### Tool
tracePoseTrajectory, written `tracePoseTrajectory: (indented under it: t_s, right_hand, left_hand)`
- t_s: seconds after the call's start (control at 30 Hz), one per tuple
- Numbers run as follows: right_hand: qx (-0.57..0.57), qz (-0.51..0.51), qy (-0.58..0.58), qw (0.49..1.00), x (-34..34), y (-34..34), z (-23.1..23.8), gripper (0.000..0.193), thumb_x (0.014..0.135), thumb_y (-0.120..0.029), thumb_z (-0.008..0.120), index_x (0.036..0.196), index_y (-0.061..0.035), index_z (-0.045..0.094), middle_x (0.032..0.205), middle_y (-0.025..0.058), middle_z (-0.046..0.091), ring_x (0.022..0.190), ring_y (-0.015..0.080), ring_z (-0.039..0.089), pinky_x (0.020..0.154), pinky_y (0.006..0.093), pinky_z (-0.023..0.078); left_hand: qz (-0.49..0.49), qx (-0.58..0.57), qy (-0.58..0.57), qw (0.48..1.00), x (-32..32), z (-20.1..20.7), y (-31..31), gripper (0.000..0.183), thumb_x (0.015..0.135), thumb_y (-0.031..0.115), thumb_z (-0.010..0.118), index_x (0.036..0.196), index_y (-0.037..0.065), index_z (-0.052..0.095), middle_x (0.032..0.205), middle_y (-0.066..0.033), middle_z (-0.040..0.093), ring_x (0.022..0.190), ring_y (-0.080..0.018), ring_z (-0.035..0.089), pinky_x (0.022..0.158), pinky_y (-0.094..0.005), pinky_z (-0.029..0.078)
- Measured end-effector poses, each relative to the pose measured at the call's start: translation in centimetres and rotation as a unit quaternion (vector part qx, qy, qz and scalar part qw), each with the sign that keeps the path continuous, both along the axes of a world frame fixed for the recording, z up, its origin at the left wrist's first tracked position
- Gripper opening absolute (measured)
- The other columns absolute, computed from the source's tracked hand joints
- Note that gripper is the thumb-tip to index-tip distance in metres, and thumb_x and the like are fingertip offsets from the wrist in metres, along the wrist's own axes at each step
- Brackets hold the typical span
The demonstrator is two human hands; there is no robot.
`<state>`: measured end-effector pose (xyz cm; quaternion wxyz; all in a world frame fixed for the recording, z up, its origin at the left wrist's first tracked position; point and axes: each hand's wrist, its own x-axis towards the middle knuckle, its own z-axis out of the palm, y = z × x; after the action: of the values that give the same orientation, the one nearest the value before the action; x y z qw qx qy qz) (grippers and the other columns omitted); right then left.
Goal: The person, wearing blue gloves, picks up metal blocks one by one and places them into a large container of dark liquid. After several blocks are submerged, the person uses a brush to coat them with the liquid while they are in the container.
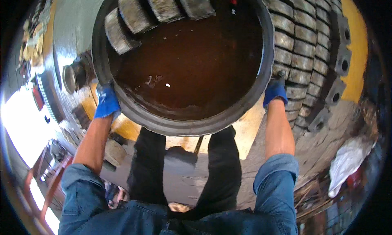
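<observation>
A large round dark metal basin (192,128) is in front of me, with dark brownish liquid (196,67) in it. Several curved grey metal blocks (162,6) stand in a row at its far left side, partly in the liquid. A small white bit (168,85) shows on the liquid. My left hand (107,101), in a blue glove, grips the basin at its near left side. On the opposite side my right hand (276,91), gloved in the same blue, holds the basin's wall. The fingertips of both are partly hidden by the basin.
Rows of stacked, curved metal blocks (300,47) stand close along the basin's right side. Beyond them are blocks with round holes (343,63). Left of the basin lies a metal cylinder (70,79). A white sack (347,163) lies at the right. My legs (147,165) are below the basin.
</observation>
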<state>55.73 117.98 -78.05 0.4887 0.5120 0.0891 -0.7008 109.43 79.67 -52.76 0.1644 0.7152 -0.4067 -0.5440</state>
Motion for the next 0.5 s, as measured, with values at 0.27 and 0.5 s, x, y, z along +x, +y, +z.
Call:
tracePoseTrajectory:
  t_s: [0.27, 0.5]
  right_hand:
    - [0.157, 0.338, 0.339, 0.864, 0.4, -0.1, 3.8, 0.051, 0.103, -0.043, 0.05, 0.138, -0.0059, 0.056, 0.141, 0.0093, 0.058, 0.127, 0.0297, 0.053, 0.114, 0.0427, 0.037]
    - [0.229, 0.543, 0.325, 0.74, 1.2, 6.0, 11.5, 0.049, 0.106, -0.039, 0.042, 0.142, -0.0084, 0.052, 0.139, 0.0099, 0.056, 0.125, 0.0265, 0.052, 0.107, 0.0416, 0.043]
  left_hand:
    - [-0.065, -0.089, -0.136, 0.984, 1.5, -0.7, -0.3, 0.024, 0.098, 0.024, 0.06, 0.109, 0.006, 0.07, 0.089, -0.0081, 0.071, 0.073, -0.0196, 0.066, 0.062, -0.0383, 0.054]
    - [-0.256, -0.216, -0.232, 0.913, 6.6, -6.2, -0.6, 0.019, 0.101, 0.026, 0.054, 0.103, 0.017, 0.071, 0.089, -0.0048, 0.071, 0.068, -0.0179, 0.062, 0.056, -0.0348, 0.049]
